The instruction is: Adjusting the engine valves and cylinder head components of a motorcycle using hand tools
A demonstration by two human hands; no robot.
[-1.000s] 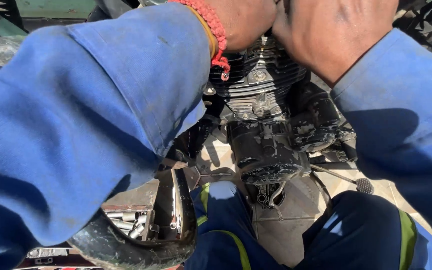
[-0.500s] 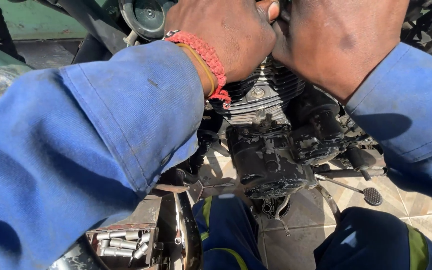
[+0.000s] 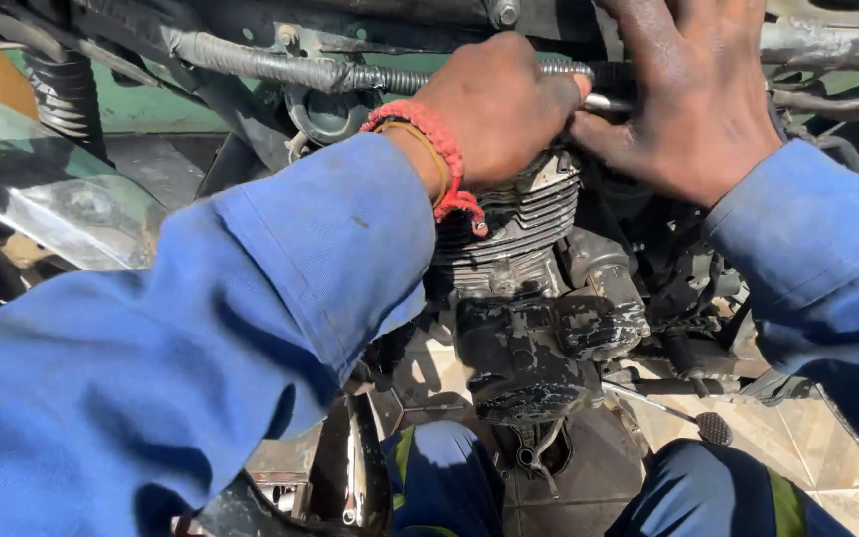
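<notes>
Head view of engine work on a motorcycle. Both hands met at the top of the finned cylinder [image 3: 519,224], just under the frame. The left hand [image 3: 499,124], with a red thread bracelet [image 3: 429,149] at the wrist, was curled into a near fist above the fins; its fingers faced away from the camera, so what they gripped could not be told. The right hand [image 3: 688,99] lay just beside it, fingers bent and narrow, closed about a slim bright metal rod [image 3: 608,101], probably a tool shank or a cable end; only a short stretch of it showed between the two hands.

The step in hand appeared to be a turning or pulling action on a small fitting at the cylinder head, one hand steadying while the other worked the rod. The next move would likely call for a firm, steady grip and a small, controlled motion in a cramped space, since the ribbed cable sleeve [image 3: 290,68] ran close above the knuckles.

Below the hands sat the dark, scuffed crankcase [image 3: 529,348], with a foot lever [image 3: 683,413] projecting to the right over a tiled floor [image 3: 807,438]. Blue sleeves [image 3: 251,328] filled the foreground; a chromed part [image 3: 355,477] shone near the knees.
</notes>
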